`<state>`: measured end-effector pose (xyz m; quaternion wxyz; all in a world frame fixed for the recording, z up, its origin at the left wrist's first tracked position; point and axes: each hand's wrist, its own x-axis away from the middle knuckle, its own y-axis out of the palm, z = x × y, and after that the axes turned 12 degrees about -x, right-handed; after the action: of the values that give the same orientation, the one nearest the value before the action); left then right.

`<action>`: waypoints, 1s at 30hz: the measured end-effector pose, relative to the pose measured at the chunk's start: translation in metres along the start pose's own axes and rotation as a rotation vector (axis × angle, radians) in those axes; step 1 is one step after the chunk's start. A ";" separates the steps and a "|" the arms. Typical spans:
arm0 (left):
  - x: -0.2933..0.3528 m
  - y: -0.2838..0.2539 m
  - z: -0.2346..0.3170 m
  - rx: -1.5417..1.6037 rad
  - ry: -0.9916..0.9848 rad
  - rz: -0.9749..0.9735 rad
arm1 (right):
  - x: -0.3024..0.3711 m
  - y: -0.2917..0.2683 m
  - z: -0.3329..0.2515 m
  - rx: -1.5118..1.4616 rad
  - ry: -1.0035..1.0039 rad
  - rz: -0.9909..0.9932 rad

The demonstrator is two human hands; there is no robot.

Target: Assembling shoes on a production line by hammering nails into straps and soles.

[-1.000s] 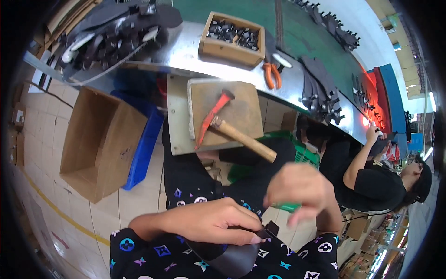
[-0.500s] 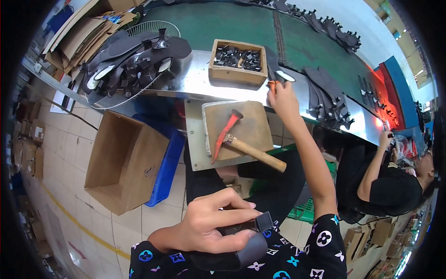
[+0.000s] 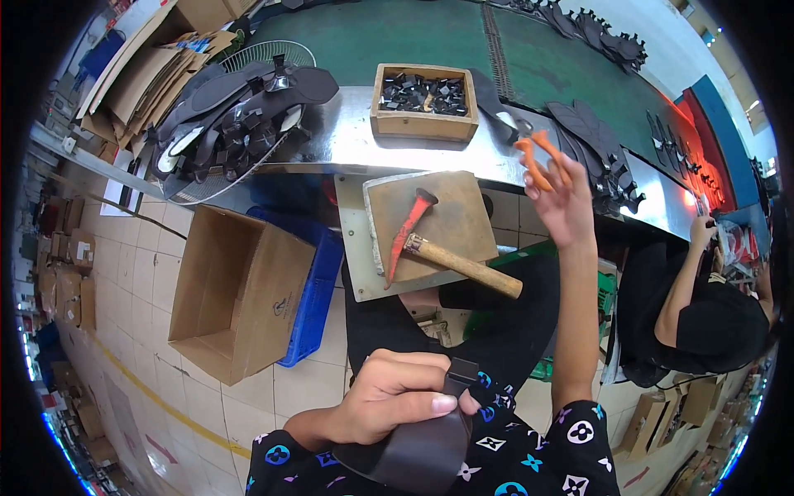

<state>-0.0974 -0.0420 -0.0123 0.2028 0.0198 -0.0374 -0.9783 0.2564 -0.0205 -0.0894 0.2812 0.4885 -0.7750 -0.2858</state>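
My left hand (image 3: 389, 398) is closed around a dark shoe sole (image 3: 430, 453), held low in front of my body. A small black block like a heel sticks up past the fingers. My right hand (image 3: 564, 211) is raised above the bench edge, fingers wrapped round orange-handled pliers (image 3: 539, 159), whose metal jaws point toward the bench. Between the hands, a hammer (image 3: 453, 263) with a red head and wooden handle lies across a tan pad (image 3: 463, 211). Dark soles (image 3: 579, 136) lie just beyond the pliers.
On the metal bench (image 3: 343, 124) stand a wooden box (image 3: 424, 128) of small black pieces and a wire basket (image 3: 219, 192) heaped with heeled soles. An open carton (image 3: 277, 306) leans by a blue crate (image 3: 318, 306). Another person (image 3: 715, 318) works at right, near a glowing red machine (image 3: 703, 149).
My right hand has drawn back from the bench and lifted the orange pliers. My left hand has turned the sole, so its broad dark face now shows.
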 end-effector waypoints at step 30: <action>-0.037 0.007 -0.028 0.553 -0.007 -0.543 | 0.182 0.021 -0.042 0.928 0.142 -0.923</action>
<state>-0.0588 -0.0358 -0.0384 -0.0768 0.0796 -0.2937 -0.9495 0.2071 -0.1868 -0.0174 -0.0596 0.8590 -0.5081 0.0200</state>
